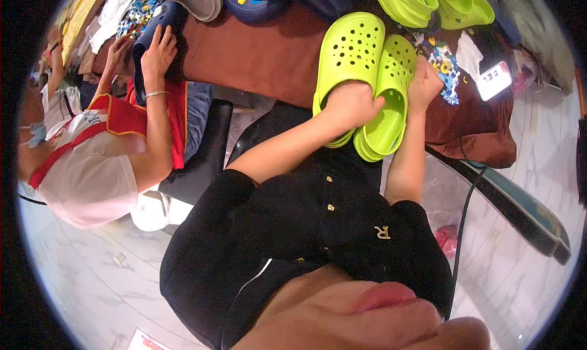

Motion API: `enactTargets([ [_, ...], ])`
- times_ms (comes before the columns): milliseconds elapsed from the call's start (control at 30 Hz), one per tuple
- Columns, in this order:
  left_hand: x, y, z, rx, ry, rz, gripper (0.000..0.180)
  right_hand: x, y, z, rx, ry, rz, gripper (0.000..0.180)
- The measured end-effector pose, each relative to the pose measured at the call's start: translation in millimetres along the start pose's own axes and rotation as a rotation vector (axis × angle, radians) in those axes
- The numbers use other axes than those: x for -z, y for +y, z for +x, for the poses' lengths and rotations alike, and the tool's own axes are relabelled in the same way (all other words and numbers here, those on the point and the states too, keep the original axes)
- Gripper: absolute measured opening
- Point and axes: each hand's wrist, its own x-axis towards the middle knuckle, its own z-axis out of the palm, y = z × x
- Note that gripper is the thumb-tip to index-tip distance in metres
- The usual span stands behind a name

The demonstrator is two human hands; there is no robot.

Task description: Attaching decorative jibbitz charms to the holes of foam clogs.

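I have a pair of lime-green clogs with vent holes side by side at the edge of the brown-covered table, toes pointing away. My left hand [354, 103] reaches into the opening of the left clog [353, 41]. Its fingers are hidden inside, and the thumb lies over towards the right clog [396, 62]. Against the outer side of the right clog is my right hand [425, 84], its fingers curled closed; what they hold, if anything, is hidden. Just beyond it lies a heap of small colourful shoe charms [445, 69].
A white phone-like device [494, 81] lies right of the charms. More lime-green clogs [406, 1] and navy clogs [257, 4] stand at the back. At left, a co-worker's hand [159, 51] rests on a navy clog near another charm heap [139, 15]. A black cable [468, 209] hangs at right.
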Motion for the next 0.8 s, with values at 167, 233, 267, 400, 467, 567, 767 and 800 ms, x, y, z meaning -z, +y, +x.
enactTargets([
  [167,-1,-2,-2,-0.027,0.014,-0.010,0.051,3,0,-4,-0.195,0.073,0.215,0.047],
  [233,0,-3,-2,-0.033,0.016,-0.012,0.050,5,5,-1,-0.315,0.085,0.394,0.049],
  [267,-1,-3,-3,-0.045,0.020,0.004,0.050,5,13,1,-0.314,0.090,0.397,0.049],
  [400,-3,-2,0,-0.068,0.043,0.015,0.050,6,41,19,-0.415,0.088,0.236,0.049],
  [467,-4,-2,-1,-0.078,0.042,0.021,0.051,9,40,23,-0.472,0.095,0.274,0.049],
  [567,-2,-4,-2,-0.064,0.039,0.021,0.051,10,21,22,-0.584,0.167,0.485,0.043],
  [767,-4,-3,-2,-0.048,0.027,0.018,0.052,30,32,4,-0.501,0.247,0.449,0.025],
  [800,-2,-2,-2,-0.037,0.016,0.012,0.052,33,34,2,-0.503,0.250,0.446,0.025],
])
